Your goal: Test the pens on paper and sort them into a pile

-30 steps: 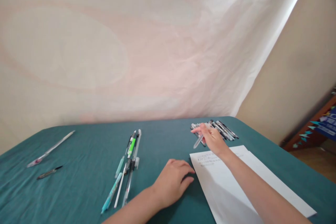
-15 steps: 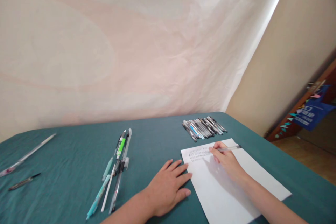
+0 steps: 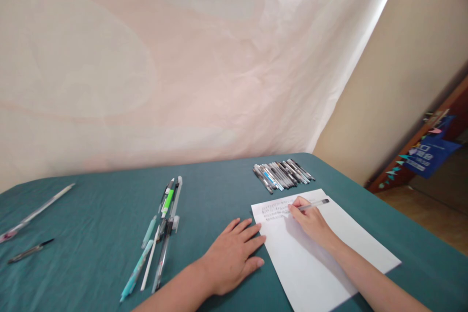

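Note:
My right hand (image 3: pixel 310 219) is closed around a clear pen (image 3: pixel 313 204), whose dark end points to the right. The hand rests on a white sheet of paper (image 3: pixel 310 273), by several lines of small handwriting near its top left; the pen's tip is hidden behind my fingers. My left hand (image 3: pixel 234 256) lies flat with fingers spread on the green tablecloth (image 3: pixel 204 200), its fingertips at the left edge of the sheet.
A row of several pens (image 3: pixel 283 175) lies beyond the paper. Left of my left hand is a loose group with a light-blue pen (image 3: pixel 136 273) and a bright green one (image 3: pixel 167 202). Farther left lie a long clear pen (image 3: pixel 40 210) and a short dark pen (image 3: pixel 31 251).
My right hand has shifted slightly left with the pen, and a little more writing seems to show in the lowest line. My left hand stays in place; the view has tilted slightly.

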`<action>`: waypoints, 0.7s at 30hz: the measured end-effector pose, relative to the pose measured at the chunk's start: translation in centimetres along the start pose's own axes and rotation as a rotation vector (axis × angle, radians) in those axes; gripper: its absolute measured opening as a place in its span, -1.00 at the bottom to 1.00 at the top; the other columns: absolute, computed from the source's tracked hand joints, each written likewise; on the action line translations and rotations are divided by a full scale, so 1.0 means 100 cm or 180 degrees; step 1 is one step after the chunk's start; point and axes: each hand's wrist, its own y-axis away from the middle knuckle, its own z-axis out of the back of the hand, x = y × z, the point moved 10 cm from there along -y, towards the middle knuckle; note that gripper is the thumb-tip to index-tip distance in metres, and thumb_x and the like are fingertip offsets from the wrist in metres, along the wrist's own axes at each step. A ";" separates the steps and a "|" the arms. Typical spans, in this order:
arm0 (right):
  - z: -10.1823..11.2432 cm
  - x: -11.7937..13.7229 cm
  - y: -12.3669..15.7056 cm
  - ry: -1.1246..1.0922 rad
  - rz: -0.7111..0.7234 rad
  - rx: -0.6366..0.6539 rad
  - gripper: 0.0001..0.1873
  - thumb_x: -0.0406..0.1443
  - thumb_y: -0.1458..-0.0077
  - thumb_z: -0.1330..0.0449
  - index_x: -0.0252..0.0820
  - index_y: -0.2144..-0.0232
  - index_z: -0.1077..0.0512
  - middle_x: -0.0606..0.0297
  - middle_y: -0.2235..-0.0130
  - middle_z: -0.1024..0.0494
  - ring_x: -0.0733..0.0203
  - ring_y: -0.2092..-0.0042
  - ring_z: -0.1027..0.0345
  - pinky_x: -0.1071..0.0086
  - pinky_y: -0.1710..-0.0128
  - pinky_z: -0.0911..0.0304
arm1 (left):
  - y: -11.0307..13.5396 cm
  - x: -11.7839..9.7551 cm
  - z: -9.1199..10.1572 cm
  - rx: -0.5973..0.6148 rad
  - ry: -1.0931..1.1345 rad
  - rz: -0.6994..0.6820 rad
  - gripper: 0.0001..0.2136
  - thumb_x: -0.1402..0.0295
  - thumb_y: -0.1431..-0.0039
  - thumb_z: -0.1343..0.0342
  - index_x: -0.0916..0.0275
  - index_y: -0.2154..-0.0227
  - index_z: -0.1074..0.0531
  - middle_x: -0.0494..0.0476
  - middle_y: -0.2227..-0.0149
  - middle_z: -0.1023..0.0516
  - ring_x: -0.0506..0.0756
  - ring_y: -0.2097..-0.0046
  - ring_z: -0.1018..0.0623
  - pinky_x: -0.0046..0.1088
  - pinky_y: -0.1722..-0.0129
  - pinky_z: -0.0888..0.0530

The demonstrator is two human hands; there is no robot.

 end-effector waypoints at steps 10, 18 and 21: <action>0.000 0.002 0.000 0.0096 0.0126 -0.0045 -0.78 -0.20 0.02 -0.04 -0.14 0.63 -0.22 0.41 0.62 -0.26 0.27 0.52 -0.14 0.42 0.53 0.00 | -0.001 -0.001 0.001 -0.0027 0.0043 -0.0031 -0.57 0.12 -0.20 0.24 0.06 -0.11 -0.10 0.11 -0.19 -0.09 0.18 -0.20 -0.06 -0.15 -0.14 0.03; -0.002 0.001 0.000 0.0118 0.0176 -0.0012 -0.78 -0.22 0.01 -0.03 -0.13 0.63 -0.18 0.41 0.61 -0.23 0.27 0.53 -0.12 0.41 0.54 0.02 | -0.002 -0.001 0.001 0.0005 -0.0008 -0.0006 -0.57 0.12 -0.20 0.24 0.06 -0.11 -0.10 0.10 -0.19 -0.08 0.19 -0.20 -0.05 -0.14 -0.14 0.03; -0.002 0.001 0.000 0.0109 0.0192 -0.0024 -0.79 -0.22 0.00 -0.02 -0.13 0.62 -0.18 0.41 0.61 -0.23 0.27 0.53 -0.11 0.41 0.54 0.02 | -0.002 -0.001 0.001 0.0005 -0.0027 -0.0010 -0.57 0.12 -0.20 0.24 0.06 -0.11 -0.10 0.11 -0.19 -0.09 0.18 -0.20 -0.05 -0.15 -0.14 0.03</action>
